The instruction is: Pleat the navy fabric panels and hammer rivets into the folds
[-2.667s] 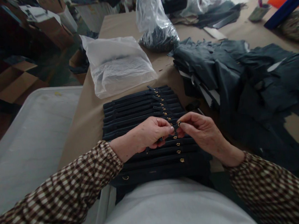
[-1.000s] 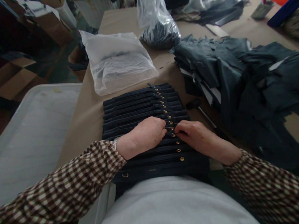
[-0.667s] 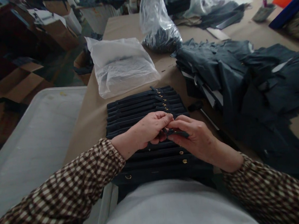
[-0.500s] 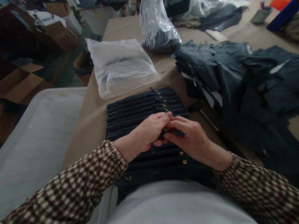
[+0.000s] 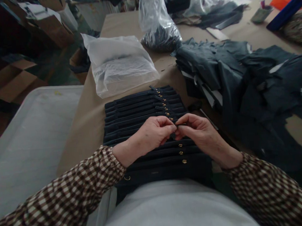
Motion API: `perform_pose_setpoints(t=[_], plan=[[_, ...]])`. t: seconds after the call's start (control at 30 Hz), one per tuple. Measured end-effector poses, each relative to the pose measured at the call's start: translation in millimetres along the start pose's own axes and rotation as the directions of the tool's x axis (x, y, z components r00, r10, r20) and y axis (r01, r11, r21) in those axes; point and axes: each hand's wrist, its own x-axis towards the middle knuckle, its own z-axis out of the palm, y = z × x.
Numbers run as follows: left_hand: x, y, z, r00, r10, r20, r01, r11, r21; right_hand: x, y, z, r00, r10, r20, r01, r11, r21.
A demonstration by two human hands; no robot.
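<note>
A row of dark navy zippered pouches (image 5: 130, 121) lies overlapped on the table in front of me. The far ones have dark pull tabs (image 5: 161, 108) on their gold zipper sliders; on the nearest ones only gold sliders (image 5: 181, 153) show. Above the middle of the row, my left hand (image 5: 150, 135) is closed in a pinch, its thumb and forefinger meeting my right hand's fingertips. My right hand (image 5: 203, 135) pinches a small dark strip (image 5: 181, 125), similar to the pull tabs. Fingers hide most of the strip.
A white plastic bag (image 5: 123, 68) lies beyond the pouches, and a clear bag (image 5: 160, 28) stands behind it. Dark cut fabric pieces (image 5: 223, 72) are heaped at right. Left of the table (image 5: 77, 136) are a white plastic surface (image 5: 35, 136) and cardboard boxes (image 5: 12, 82).
Both hands have shifted slightly; the right has drawn a little to the right, and the fingertips now meet in a finer pinch. One more gold slider shows beyond and below the hands.
</note>
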Motion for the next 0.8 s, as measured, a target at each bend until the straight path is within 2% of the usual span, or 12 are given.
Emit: perform_pose_setpoints(t=[0.07, 0.17, 0.37, 0.43, 0.57, 0.8], plan=[[0, 0, 0, 0.998, 0.052, 0.018, -0.053, 0.997, 0.06, -4, -2, -2, 0.998, 0.037, 0.048, -0.038, 0.999, 0.027], [0, -1, 0, 0.992, 0.111, 0.063, -0.121, 0.976, 0.18, -10, -4, -10, 0.993, 0.067, 0.101, -0.065, 0.998, -0.023], [0, -2, 4, 0.967, 0.176, 0.185, -0.242, 0.861, 0.448, -22, 4, -29, 0.977, 0.089, 0.194, -0.022, 0.946, -0.322], [2, -4, 5, 0.959, 0.174, 0.223, -0.268, 0.809, 0.522, -25, 11, -31, 0.976, 0.083, 0.202, 0.011, 0.905, -0.426], [6, -7, 6, 0.955, 0.171, 0.242, -0.287, 0.738, 0.611, -27, 23, -31, 0.984, -0.033, 0.173, 0.135, 0.772, -0.621], [5, -5, 7, 0.956, 0.143, 0.257, -0.284, 0.684, 0.673, -27, 28, -36, 0.956, -0.11, 0.272, 0.271, 0.688, -0.674]])
